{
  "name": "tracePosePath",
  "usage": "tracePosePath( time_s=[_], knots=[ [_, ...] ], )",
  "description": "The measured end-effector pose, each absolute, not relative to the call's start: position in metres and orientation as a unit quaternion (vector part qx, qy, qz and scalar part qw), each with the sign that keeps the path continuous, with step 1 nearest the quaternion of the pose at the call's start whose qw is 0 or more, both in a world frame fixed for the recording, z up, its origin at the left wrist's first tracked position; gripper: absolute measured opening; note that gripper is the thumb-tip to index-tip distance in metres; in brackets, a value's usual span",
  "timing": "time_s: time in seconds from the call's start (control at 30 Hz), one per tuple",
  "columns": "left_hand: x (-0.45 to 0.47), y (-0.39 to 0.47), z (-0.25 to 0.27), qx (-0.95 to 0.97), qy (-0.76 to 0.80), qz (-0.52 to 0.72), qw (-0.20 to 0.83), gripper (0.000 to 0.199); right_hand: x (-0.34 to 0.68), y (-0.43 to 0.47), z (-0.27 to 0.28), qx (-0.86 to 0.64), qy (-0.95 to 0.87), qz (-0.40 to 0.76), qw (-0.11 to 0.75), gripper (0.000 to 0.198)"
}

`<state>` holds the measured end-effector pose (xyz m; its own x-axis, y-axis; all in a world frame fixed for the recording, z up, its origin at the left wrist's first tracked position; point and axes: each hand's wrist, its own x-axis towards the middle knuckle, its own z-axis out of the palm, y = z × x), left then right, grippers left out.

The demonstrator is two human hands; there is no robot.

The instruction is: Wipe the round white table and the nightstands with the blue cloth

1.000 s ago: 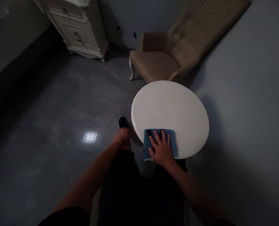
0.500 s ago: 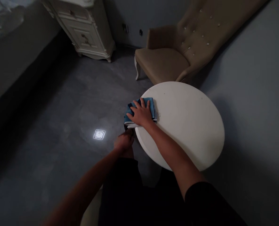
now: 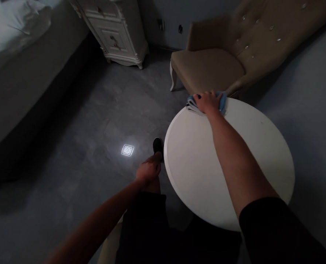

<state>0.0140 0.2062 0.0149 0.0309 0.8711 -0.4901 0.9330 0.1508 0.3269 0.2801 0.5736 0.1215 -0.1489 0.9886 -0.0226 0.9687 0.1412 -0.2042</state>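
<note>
On the white table (image 3: pixel 190 161), right hand (image 3: pixel 208 102) grips folded blue cloth (image 3: pixel 222 101); left hand (image 3: pixel 148 171) clenched.

In dim light I observe a carved white cabinet (image 3: pixel 117 35), tan button-tufted armchair (image 3: pixel 209 68), smooth grey floor (image 3: pixel 107 102) and blue-grey wall (image 3: pixel 314 91).

Cloth (image 3: pixel 223 101) part-hidden under right hand (image 3: pixel 207 101)

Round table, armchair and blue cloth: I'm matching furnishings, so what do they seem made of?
Round table: probably painted or lacquered wood, judging by its smooth, even white; core hidden. Armchair: leather or similar upholstery, smooth tan, with shiny buttons. Blue cloth: likely soft textile, folded in layers; weave unclear.
</note>
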Motion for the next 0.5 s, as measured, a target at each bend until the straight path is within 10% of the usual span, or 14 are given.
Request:
tracePosePath(
  time_s=[0.5],
  knots=[
    [0.014, 0.207, 0.014, 0.636, 0.707, -0.058, 0.305, 0.044, 0.579, 0.514, 0.124, -0.871, -0.487, 0.07, 0.016, 0.071]
  ],
)
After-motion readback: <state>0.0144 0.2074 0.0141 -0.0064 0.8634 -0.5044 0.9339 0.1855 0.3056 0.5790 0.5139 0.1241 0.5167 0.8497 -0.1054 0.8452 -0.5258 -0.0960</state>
